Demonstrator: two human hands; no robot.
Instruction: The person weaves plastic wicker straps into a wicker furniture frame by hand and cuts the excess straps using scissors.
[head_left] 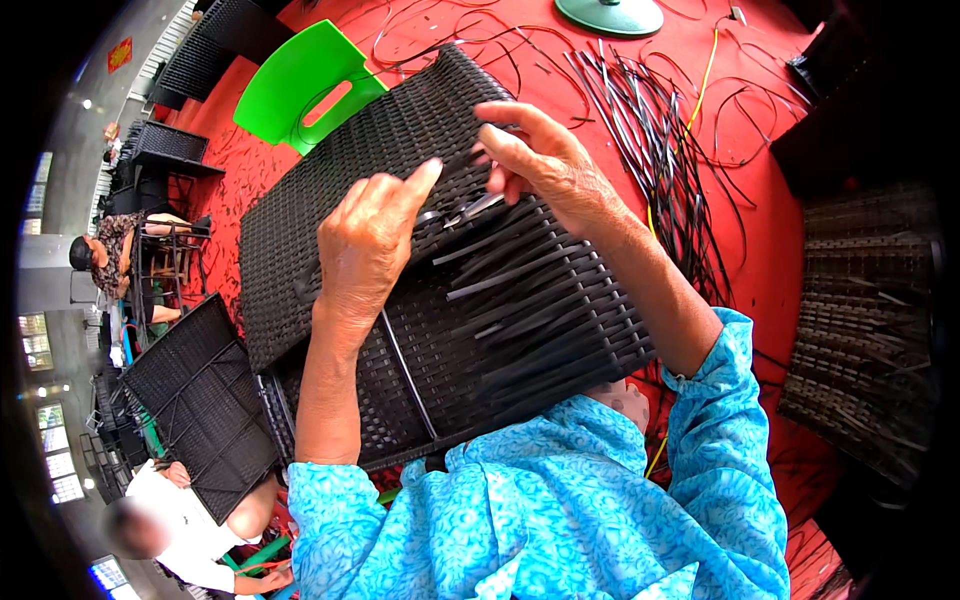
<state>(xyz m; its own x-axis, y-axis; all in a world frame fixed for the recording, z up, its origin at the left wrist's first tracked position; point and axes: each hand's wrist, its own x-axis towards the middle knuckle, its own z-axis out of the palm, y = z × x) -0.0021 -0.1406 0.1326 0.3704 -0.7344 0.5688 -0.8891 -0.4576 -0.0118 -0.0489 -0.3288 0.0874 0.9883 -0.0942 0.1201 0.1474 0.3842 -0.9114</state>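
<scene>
A black woven panel (340, 190) on a metal frame lies across my lap, with loose flat strips (530, 290) sticking out along its right part. Above its middle, my left hand (368, 240) is closed, thumb stretched toward the right; what its fingers hold, if anything, is hidden. My right hand (550, 165) hovers at the panel's upper right edge, fingers curled and thumb drawn to the index finger, slightly blurred. Any strip between them is too small to make out. A shiny metal tool (474, 211), perhaps scissors, shows between the hands; whether it is held I cannot tell.
A green plastic chair (300, 85) stands beyond the panel. Long loose strips (660, 150) are heaped on the red floor (770, 250) at right, near a yellow cord (707, 75). Two people work at left, the nearer one beside a woven frame (205, 400). Another woven piece (860, 320) stands far right.
</scene>
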